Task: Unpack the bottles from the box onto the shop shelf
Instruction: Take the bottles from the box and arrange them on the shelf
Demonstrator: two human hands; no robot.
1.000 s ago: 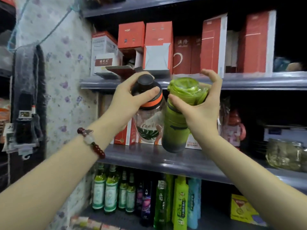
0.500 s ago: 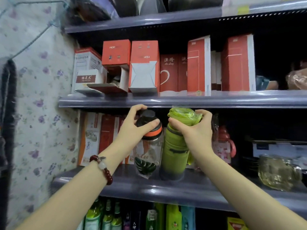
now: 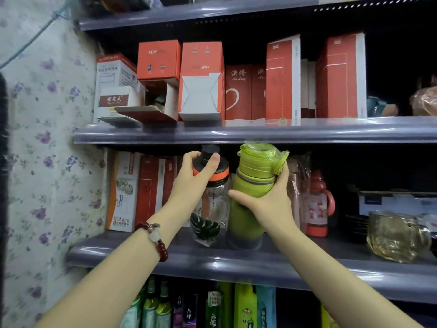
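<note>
Floral wallpaper [image 3: 47, 143] is seen at far left, beside a grey shop shelf [image 3: 236, 263] with several tiers. A beaded bracelet [image 3: 157, 240] is worn on the left wrist. On the middle tier, boxed goods [image 3: 132, 190] are stood at the back left.

The left hand [image 3: 192, 179] is closed over the black-and-orange cap of a clear bottle [image 3: 211, 209], thumb on the near side, fingers wrapped round the far side. The clear bottle, printed with a dark leaf, is stood upright on the middle tier; its base appears to be touching the shelf surface.

Just beside it, to the right and touching or nearly touching, a green bottle [image 3: 253, 185] is gripped by the right hand [image 3: 272, 200] round its upper body below the lid, thumb in front, fingers behind. Clear plastic wrap is seen over the green lid. The green bottle is upright, its grey base set on the same tier.

Further right, a wrapped brownish item [image 3: 296, 185] is stood just behind the right hand, then a red-and-pink flask [image 3: 318, 204], then a clear glass mug [image 3: 397, 235] near the right edge.

The tier above is filled with red and white cartons [image 3: 281, 81]. The tier below is stocked with green bottles and other coloured bottles [image 3: 246, 306].
</note>
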